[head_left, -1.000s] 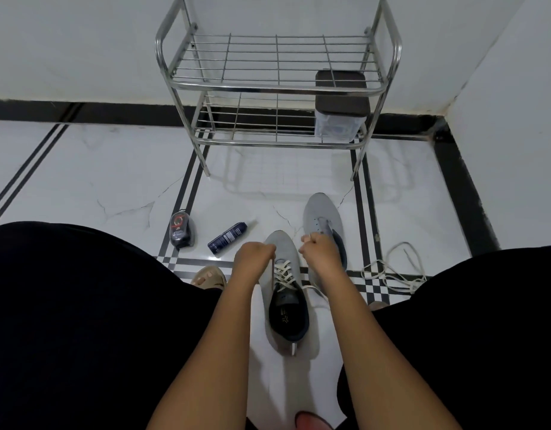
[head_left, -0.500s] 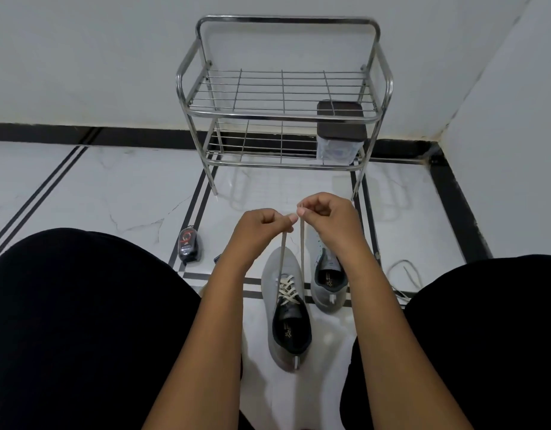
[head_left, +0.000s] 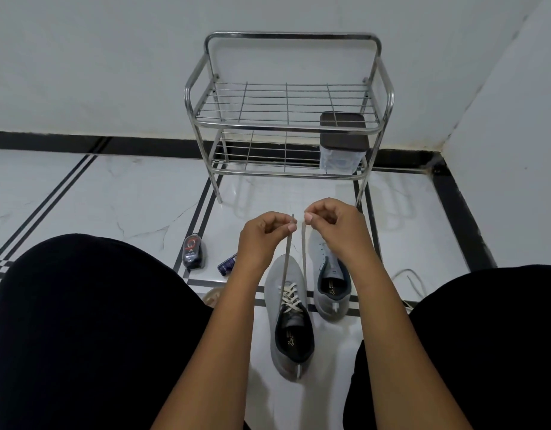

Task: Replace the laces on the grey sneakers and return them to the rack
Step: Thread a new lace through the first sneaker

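Note:
Two grey sneakers stand on the white floor between my knees. The near sneaker carries a pale lace crossed through its eyelets. Both lace ends rise taut above the shoe. My left hand pinches the left end, my right hand pinches the right end, side by side and almost touching. The second sneaker stands just right of it, partly behind my right wrist, with no lace visible. The steel wire rack stands against the far wall.
A dark-lidded clear container sits on the rack's lower shelf, right side. A small dark bottle and a blue can lie left of the shoes. A loose white lace lies at right. My black-clad knees flank the shoes.
Both hands have lifted from the near sneaker's eyelets, pulling the two lace ends up taut. The camera view has tilted upward, showing more of the rack.

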